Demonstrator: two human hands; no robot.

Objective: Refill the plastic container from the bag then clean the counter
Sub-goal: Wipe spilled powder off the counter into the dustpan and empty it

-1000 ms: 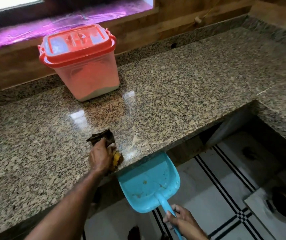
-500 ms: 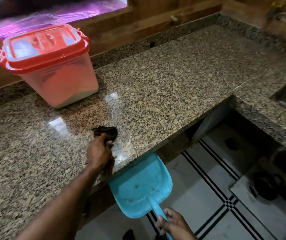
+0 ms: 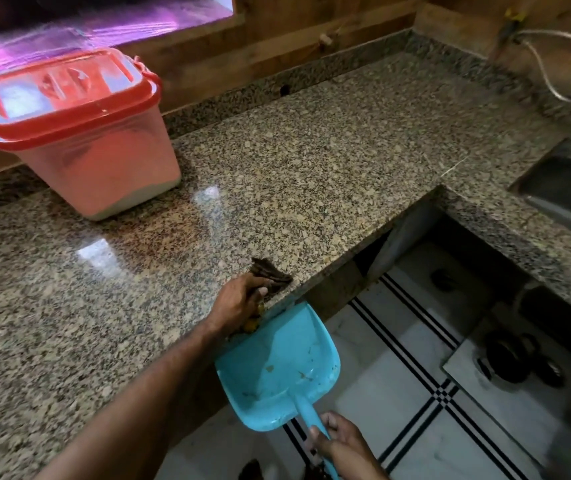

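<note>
The plastic container (image 3: 80,140) with its red lid shut stands at the back left of the speckled granite counter (image 3: 311,168). My left hand (image 3: 239,301) grips a dark cloth (image 3: 272,275) right at the counter's front edge. Just below that edge my right hand (image 3: 339,445) holds a blue dustpan (image 3: 277,365) by its handle, with its mouth tucked under the counter lip. A few crumbs lie inside the pan. No bag is in view.
A steel sink (image 3: 568,188) is set into the counter's right wing, with a hose (image 3: 547,64) on the wall behind it. Below is a white tiled floor (image 3: 415,375) with black stripes and dark items on the floor (image 3: 516,358) under the sink side.
My left hand has dragged the cloth toward the front edge of the counter, above the dustpan. The view has shifted right, and the sink now shows.
</note>
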